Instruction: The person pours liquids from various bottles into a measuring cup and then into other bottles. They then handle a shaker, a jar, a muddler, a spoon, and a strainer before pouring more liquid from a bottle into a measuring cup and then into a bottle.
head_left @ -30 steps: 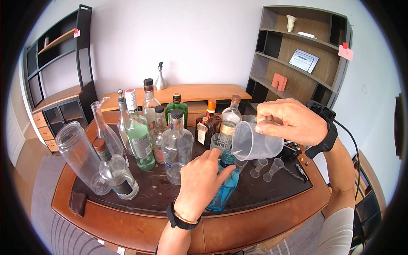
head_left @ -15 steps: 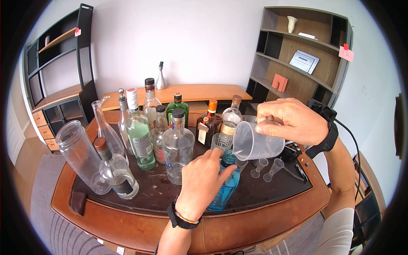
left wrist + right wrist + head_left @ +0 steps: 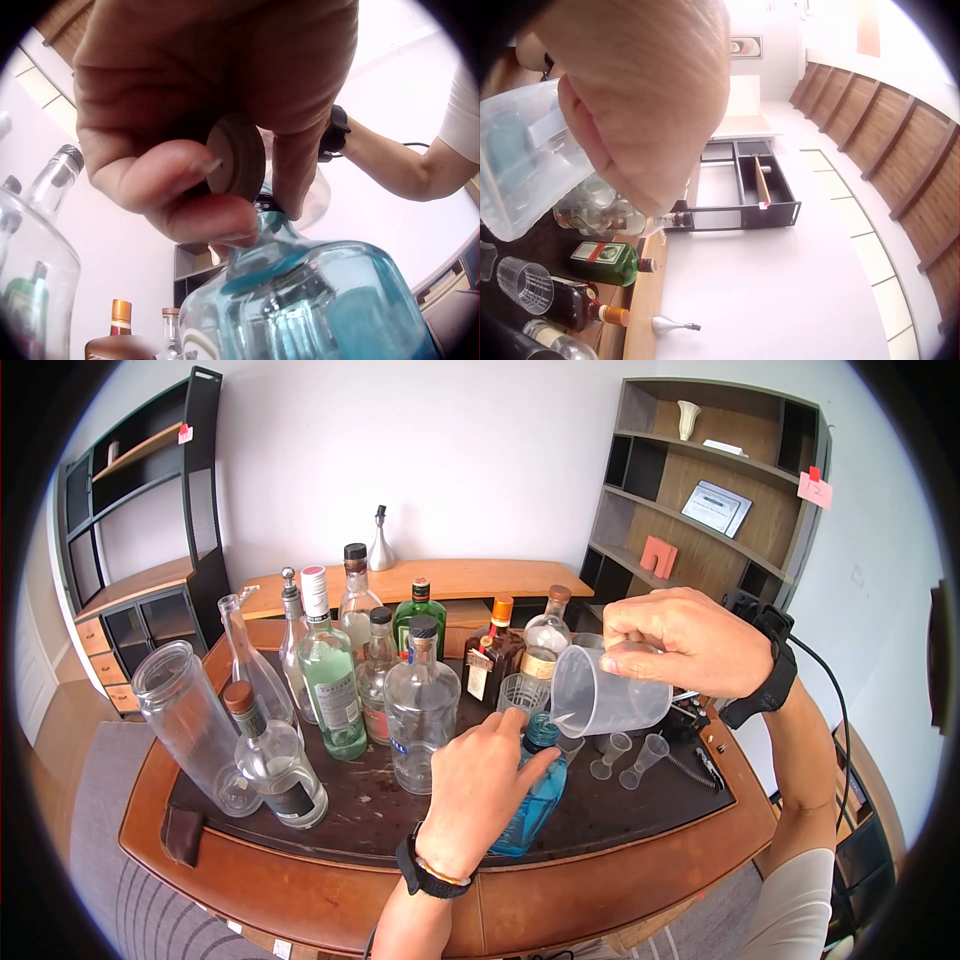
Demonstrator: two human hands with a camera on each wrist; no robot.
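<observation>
My left hand (image 3: 480,780) grips the neck of a blue glass bottle (image 3: 540,805) that stands near the table's front edge. In the left wrist view, its curled fingers also hold a round dark cap (image 3: 241,159) against the palm, beside the bottle's neck. The right hand (image 3: 690,645) holds a clear plastic measuring cup (image 3: 620,695) tipped sideways, its spout right at the bottle's mouth. From the right wrist, the cup's wall (image 3: 544,180) shows translucent, with blue visible through it. Liquid lies in the bottle, seen through the glass.
To the left stand a tall glass jar (image 3: 185,720), a clear bottle (image 3: 280,775) and a large clear bottle (image 3: 422,710). A green bottle (image 3: 345,705) is behind. A tumbler (image 3: 522,692), a brown bottle (image 3: 490,665) and small measuring glasses (image 3: 645,760) stand near the right hand.
The view has shifted very slightly. Both hands, the tipped measuring cup and the blue bottle keep the same arrangement.
</observation>
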